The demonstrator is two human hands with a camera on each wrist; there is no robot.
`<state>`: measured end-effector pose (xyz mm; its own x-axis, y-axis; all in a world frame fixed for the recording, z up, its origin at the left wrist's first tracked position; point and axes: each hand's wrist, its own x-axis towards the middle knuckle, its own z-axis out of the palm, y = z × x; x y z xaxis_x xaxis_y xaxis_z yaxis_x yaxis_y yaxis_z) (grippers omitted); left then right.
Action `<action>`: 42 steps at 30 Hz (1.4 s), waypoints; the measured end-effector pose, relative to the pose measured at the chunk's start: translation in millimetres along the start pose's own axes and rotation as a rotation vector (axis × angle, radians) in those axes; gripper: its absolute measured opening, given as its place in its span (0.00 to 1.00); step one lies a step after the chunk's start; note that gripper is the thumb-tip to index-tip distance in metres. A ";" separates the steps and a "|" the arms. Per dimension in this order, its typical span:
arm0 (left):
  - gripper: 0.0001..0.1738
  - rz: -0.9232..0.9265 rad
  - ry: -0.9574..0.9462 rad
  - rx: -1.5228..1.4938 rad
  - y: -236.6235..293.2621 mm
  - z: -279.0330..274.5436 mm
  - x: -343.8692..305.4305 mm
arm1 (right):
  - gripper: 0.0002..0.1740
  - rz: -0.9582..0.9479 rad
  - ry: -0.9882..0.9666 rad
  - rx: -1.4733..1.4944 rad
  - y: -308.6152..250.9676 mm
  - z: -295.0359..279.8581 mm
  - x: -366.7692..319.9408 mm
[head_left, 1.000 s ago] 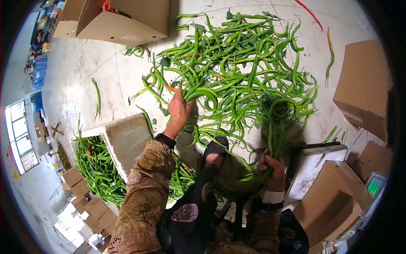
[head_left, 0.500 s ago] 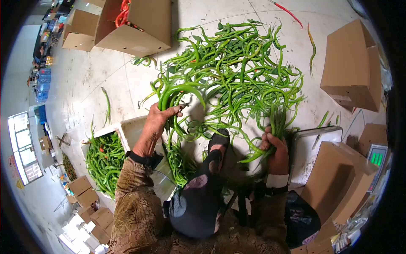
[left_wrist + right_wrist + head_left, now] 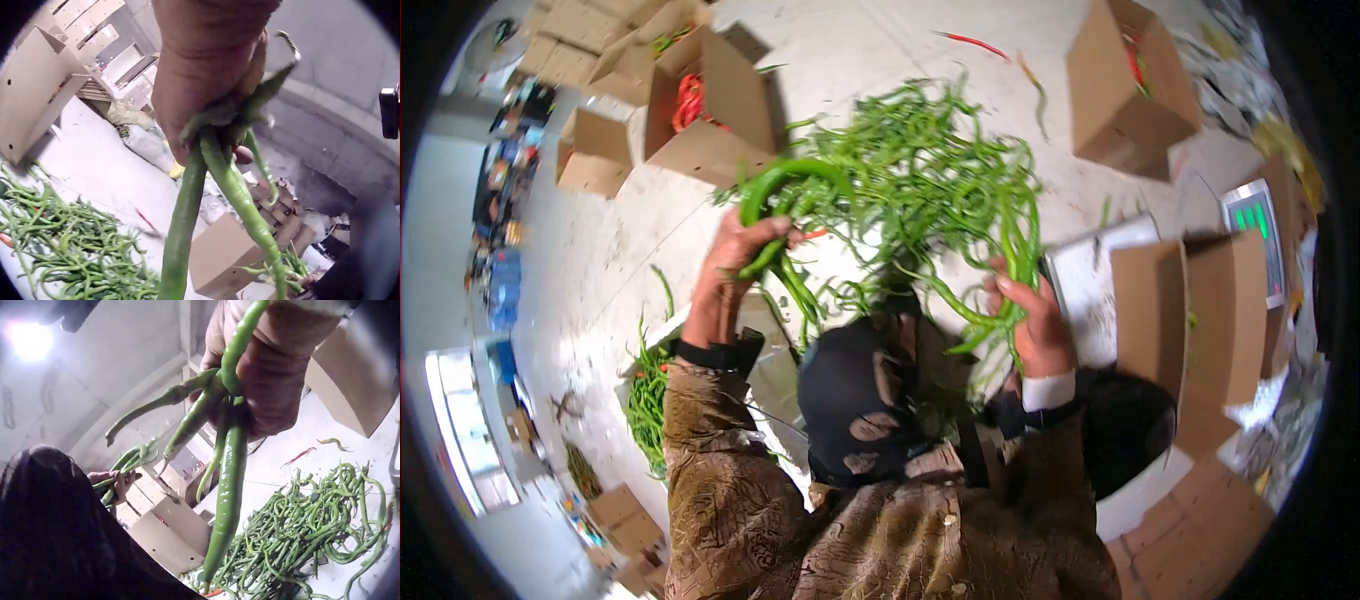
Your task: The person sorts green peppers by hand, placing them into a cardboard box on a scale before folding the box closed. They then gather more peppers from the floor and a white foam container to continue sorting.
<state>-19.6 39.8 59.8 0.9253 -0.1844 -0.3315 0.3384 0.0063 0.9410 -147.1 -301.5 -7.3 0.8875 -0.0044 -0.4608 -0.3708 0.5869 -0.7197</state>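
Curled long green chili peppers (image 3: 795, 170) are gripped in my left hand (image 3: 735, 250), raised at the near left of the pile. In the left wrist view, chili peppers (image 3: 234, 184) hang down from under that fist. My right hand (image 3: 1035, 315) grips another bunch of green chili peppers (image 3: 1022, 235) at the near right side of the pile. The right wrist view shows several chili peppers (image 3: 228, 487) poking out of that fist in different directions. Beyond both hands, a loose pile of green chili peppers (image 3: 920, 160) is spread on the pale floor.
A cardboard box (image 3: 735, 110) with red peppers (image 3: 690, 100) stands back left, another cardboard box (image 3: 1120, 110) back right. More green peppers (image 3: 647, 410) fill a white box at left. An open carton (image 3: 1145, 310), a white tray (image 3: 1100, 265) and a lit scale (image 3: 1250, 220) are at right.
My left hand has come off the pile's near edge with a bunch of chili peppers and moved left and up. The right hand keeps its bunch, now raised. The head view has shifted.
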 end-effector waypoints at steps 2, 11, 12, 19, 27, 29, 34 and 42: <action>0.29 0.047 0.019 -0.033 28.2 22.4 -11.5 | 0.19 -0.080 -0.055 0.031 -13.6 4.6 -20.8; 0.22 0.048 -0.281 -0.275 101.5 101.9 -40.4 | 0.20 -0.241 -0.241 0.265 -43.7 -2.1 -73.0; 0.22 0.007 -0.308 -0.263 96.7 104.9 -41.7 | 0.20 -0.246 -0.260 0.265 -45.4 -3.3 -78.4; 0.21 -0.138 -0.288 -0.563 54.6 151.8 -73.6 | 0.20 -0.267 -0.113 0.172 -49.8 -22.4 -119.5; 0.24 -0.194 -0.391 -0.608 13.4 174.2 -96.1 | 0.16 -0.271 0.090 0.029 -38.4 -31.7 -154.8; 0.25 -0.166 -0.388 -0.548 7.1 180.0 -101.3 | 0.16 -0.280 0.092 0.131 -31.5 -34.7 -155.4; 0.29 -0.163 -0.371 -0.284 -27.2 206.9 -118.1 | 0.23 -0.318 0.079 -0.005 -21.0 -21.9 -149.2; 0.30 0.011 -0.326 -0.017 -64.7 246.0 -135.9 | 0.37 -0.301 -0.100 0.027 -6.9 0.2 -137.5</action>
<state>-209.4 -177.4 60.8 0.8259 -0.4896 -0.2796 0.3342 0.0258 0.9421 -266.5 -304.7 61.2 0.9792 -0.1027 -0.1753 -0.0812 0.5930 -0.8011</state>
